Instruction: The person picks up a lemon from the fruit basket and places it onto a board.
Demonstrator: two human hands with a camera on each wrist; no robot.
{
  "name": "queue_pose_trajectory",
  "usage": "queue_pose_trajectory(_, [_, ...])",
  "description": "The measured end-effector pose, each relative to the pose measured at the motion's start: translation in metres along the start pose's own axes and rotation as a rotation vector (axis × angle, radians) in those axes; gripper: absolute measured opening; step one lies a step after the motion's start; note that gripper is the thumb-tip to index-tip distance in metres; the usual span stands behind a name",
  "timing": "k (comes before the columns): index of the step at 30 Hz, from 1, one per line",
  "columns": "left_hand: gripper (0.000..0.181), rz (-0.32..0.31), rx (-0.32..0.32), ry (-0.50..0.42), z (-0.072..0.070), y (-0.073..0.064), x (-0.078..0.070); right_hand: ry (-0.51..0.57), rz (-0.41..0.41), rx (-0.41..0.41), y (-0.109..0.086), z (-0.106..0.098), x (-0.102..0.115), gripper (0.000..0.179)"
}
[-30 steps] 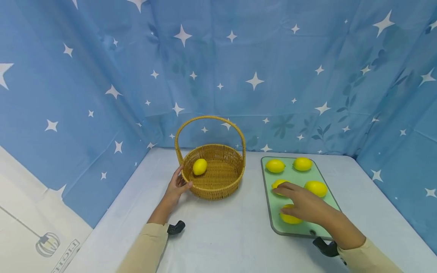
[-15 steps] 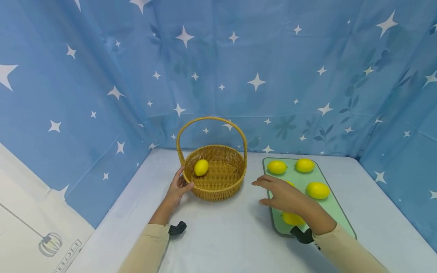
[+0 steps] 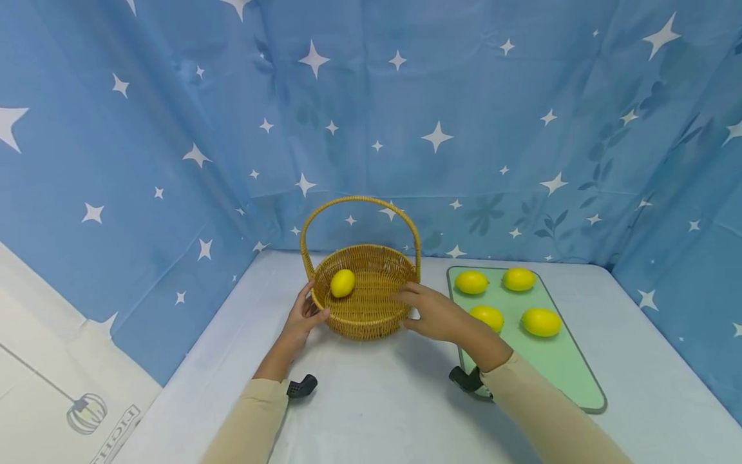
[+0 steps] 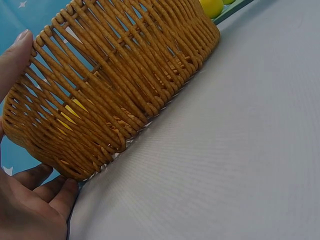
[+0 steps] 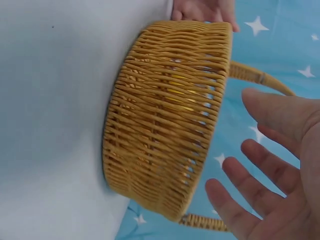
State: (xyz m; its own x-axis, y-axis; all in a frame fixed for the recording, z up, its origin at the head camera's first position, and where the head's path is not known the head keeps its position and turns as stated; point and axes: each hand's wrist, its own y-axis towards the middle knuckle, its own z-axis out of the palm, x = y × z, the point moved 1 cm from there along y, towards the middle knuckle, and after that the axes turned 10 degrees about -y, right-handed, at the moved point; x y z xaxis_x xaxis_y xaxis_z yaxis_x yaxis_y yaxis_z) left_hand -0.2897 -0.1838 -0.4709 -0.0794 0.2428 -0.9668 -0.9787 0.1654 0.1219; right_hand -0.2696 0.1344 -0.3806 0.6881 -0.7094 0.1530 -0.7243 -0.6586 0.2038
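Note:
A wicker basket [image 3: 364, 330] with a tall handle stands upright on the table, one lemon [image 3: 342, 283] lying inside. My left hand [image 3: 298, 325] holds the basket at its left side. In the left wrist view its thumb [image 4: 17, 57] is at the rim and its fingers [image 4: 57, 192] lie low along the outer wall. My right hand [image 3: 437, 312] is at the basket's right side and overlaps its rim in the head view. The right wrist view shows its fingers [image 5: 260, 172] spread and slightly bent, with nothing between them.
To the right, a green tray [image 3: 574, 367] with a grey edge holds several lemons, including a rear one [image 3: 519, 279] and a right one [image 3: 542, 322]. My right forearm hides the tray's front left part. A blue starred curtain [image 3: 371, 129] hangs behind.
My right hand has moved left from over the tray to the basket's right side. The left hand has stayed on the basket, with the single lemon inside it unmoved.

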Motion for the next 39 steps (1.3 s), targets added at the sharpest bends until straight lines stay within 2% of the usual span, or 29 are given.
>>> queue_pose_trajectory(5, [0.085,-0.002,0.022,0.031,0.007,-0.006,-0.013,0.004,-0.004,0.015,0.019,0.001,0.004,0.048])
queue_pose_trajectory(12, [0.085,0.004,-0.015,-0.009,-0.004,0.004,0.008,0.039,-0.005,0.015,0.042,0.011,0.011,0.049])
queue_pose_trajectory(16, [0.084,0.015,-0.033,-0.001,-0.005,0.005,0.015,0.043,0.013,0.030,0.052,0.017,0.017,0.051])
queue_pose_trajectory(24, [0.085,0.041,-0.027,0.012,-0.005,0.006,0.015,0.052,0.000,0.032,0.072,0.031,0.026,0.051])
queue_pose_trajectory(26, [0.085,0.022,-0.022,0.006,-0.004,0.004,0.009,0.058,-0.005,0.038,0.078,0.037,0.027,0.050])
queue_pose_trajectory(30, [0.085,-0.006,-0.025,-0.006,-0.004,0.004,0.007,0.044,0.013,0.070,0.087,0.047,0.030,0.049])
queue_pose_trajectory(33, [0.084,-0.001,-0.036,-0.002,-0.006,0.006,0.013,0.023,0.020,0.091,0.092,0.052,0.032,0.048])
queue_pose_trajectory(39, [0.082,0.011,-0.039,0.016,-0.006,0.007,0.015,0.020,0.012,0.104,0.100,0.054,0.034,0.048])
